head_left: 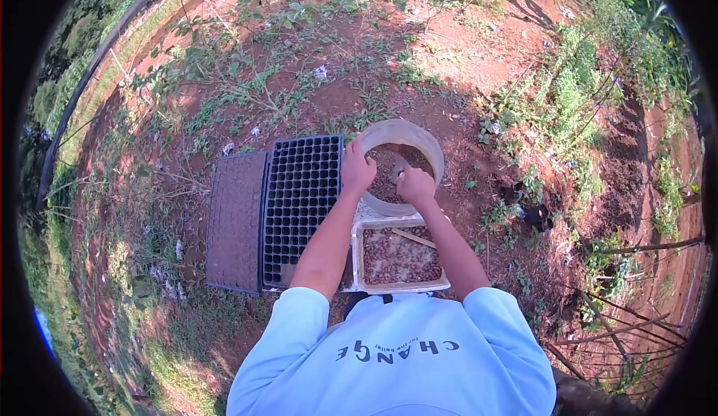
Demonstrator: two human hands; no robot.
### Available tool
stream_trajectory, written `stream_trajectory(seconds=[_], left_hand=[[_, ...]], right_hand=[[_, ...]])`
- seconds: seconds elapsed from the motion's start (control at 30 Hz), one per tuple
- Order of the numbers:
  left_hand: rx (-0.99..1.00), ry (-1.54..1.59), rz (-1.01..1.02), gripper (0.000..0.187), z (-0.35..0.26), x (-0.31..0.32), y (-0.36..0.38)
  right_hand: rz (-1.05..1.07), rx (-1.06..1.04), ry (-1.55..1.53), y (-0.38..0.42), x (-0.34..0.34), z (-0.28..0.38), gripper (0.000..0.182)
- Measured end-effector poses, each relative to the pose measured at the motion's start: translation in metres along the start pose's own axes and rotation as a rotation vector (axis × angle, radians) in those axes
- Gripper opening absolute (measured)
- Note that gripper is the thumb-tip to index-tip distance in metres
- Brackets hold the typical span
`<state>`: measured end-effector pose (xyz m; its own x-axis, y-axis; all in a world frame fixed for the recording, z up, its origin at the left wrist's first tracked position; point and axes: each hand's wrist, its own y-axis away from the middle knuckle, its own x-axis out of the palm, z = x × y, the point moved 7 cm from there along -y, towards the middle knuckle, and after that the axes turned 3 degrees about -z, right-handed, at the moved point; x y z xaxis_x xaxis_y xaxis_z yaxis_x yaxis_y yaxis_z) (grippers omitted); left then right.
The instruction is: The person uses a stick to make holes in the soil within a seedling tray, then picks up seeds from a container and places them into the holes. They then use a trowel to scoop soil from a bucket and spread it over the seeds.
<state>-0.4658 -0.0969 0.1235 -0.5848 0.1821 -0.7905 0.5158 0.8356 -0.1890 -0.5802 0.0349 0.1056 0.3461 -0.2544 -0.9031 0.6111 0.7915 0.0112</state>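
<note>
A round, pale plastic tub (432, 147) holds dark brown soil (383, 163). My left hand (359, 166) grips the tub's left rim, with the fingers closed over its edge. Inside the tub, my right hand (416, 185) is closed around the handle of a small trowel (400, 166), whose grey blade meets the soil; the handle is mostly hidden. Beside my left forearm lies a black seedling tray (303, 191) with rows of mostly unfilled cells. Nearer to me, a rectangular basin (357, 255) contains reddish-brown seeds (396, 259) and a flat wooden stick (413, 237).
A second seedling tray (235, 221), covered with soil, lies at the far left against the black one. Red earth with low weeds (262, 90) surrounds everything. Thin sticks (621, 330) stand at the lower right, and a dark pipe (78, 90) runs along the upper left.
</note>
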Motion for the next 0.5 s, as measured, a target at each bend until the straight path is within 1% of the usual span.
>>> stream_trajectory(seconds=[0.07,0.13,0.37,0.5], left_hand=[[0.005,0.001,-0.003,0.073,0.0005,0.0002,-0.0001],[0.01,0.001,-0.003,0.073,0.0014,0.0006,-0.0009],[0.022,-0.01,-0.017,0.072,0.0016,0.0007,-0.0004],[0.014,-0.001,-0.017,0.069,-0.0011,-0.0011,-0.0006]], right_hand=[[-0.032,-0.016,0.014,0.0015,0.0012,0.0002,0.028],[-0.113,-0.043,0.018,0.0032,-0.0022,0.0005,0.027],[-0.104,-0.056,-0.023,0.0018,-0.0008,-0.0029,0.029],[-0.155,-0.041,-0.044,0.0042,-0.0088,-0.0011,0.029]])
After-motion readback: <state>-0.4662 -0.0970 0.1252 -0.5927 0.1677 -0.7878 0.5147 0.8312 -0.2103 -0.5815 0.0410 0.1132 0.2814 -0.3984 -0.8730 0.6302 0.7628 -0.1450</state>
